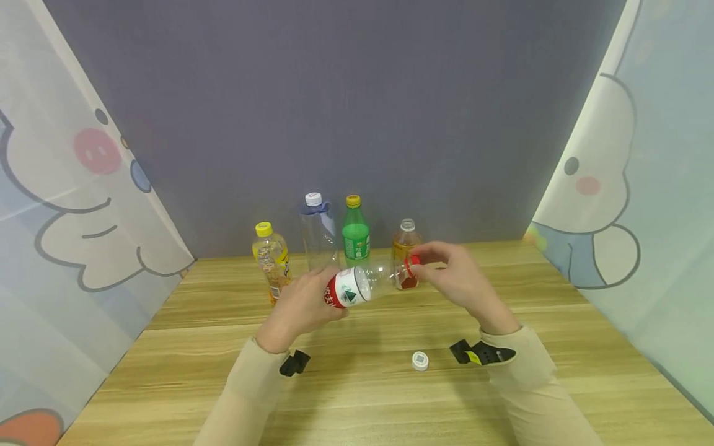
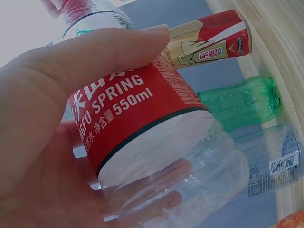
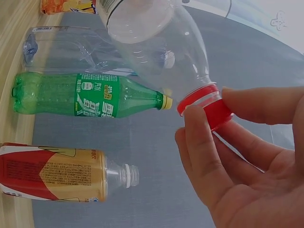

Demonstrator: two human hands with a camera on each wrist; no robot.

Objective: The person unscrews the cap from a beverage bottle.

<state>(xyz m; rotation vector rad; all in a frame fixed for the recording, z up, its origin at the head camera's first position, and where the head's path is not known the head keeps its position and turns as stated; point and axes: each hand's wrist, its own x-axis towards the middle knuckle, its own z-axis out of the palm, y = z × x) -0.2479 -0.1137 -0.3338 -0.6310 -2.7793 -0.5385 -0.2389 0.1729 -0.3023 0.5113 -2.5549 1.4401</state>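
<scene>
Left hand [image 1: 307, 303]: fingers curled round clear plastic bottle [image 1: 365, 284], tilted mid-view, neck between 2 and 3 o'clock; red label [image 2: 128, 107] reads "…NGFU SPRING", "550ml". Right hand [image 1: 453, 274]: thumb and fingers pinch red cap [image 3: 218, 113] at bottle's mouth. From held bottle: green bottle [image 1: 356, 238], 12 o'clock; open-necked bottle [image 1: 405, 240], red-and-gold label, 2 o'clock; white cap [image 1: 420, 361], 5 o'clock, on wood-grain table [image 1: 558, 310].

The Nongfu Spring bottle [image 1: 382, 279] is clear, with a red-and-white label [image 2: 128, 114] and red cap [image 3: 218, 114]; the soft-drink bottle [image 1: 356, 235] is green with a yellow cap [image 1: 353, 201]; the tabletop [image 1: 189, 371] is yellowish, wood-grained
</scene>
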